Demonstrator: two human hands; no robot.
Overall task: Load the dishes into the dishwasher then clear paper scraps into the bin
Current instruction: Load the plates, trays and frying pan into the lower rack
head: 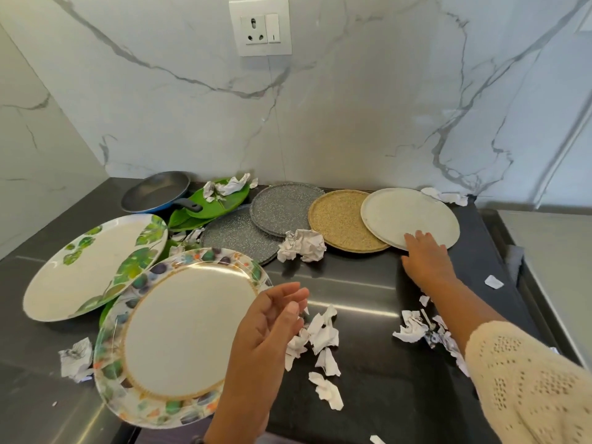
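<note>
Head view is looking down on a dark counter [368, 277] backed by a marble wall [352, 123] with a socket [260, 27]; the right hand [426, 257] is reaching forward in a cream knitted sleeve [528, 379], its fingers lying nearly straight on the near edge of a pale round plate [410, 216], with nothing gripped; that pale plate is overlapping the right side of a tan woven-looking plate [339, 219], and to the left of the tan plate two speckled grey plates [282, 206] are lying overlapped; a crumpled paper ball [301, 245] is sitting just in front of the tan plate, at its left; the left hand [269, 328] is hovering with loosely curled fingers, holding nothing that can be seen, well to the left and nearer than the pale plate; just beside it is lying a plate with a coloured rim [179, 334], and a leaf-patterned plate [93, 267] is tilting farther left; green leaf-shaped dishes [221, 200] and a dark pan [157, 190] are sitting at the back left, far from the pale plate; torn paper scraps [323, 341] are lying nearer than the pale plate, more of them under the right forearm.
</note>
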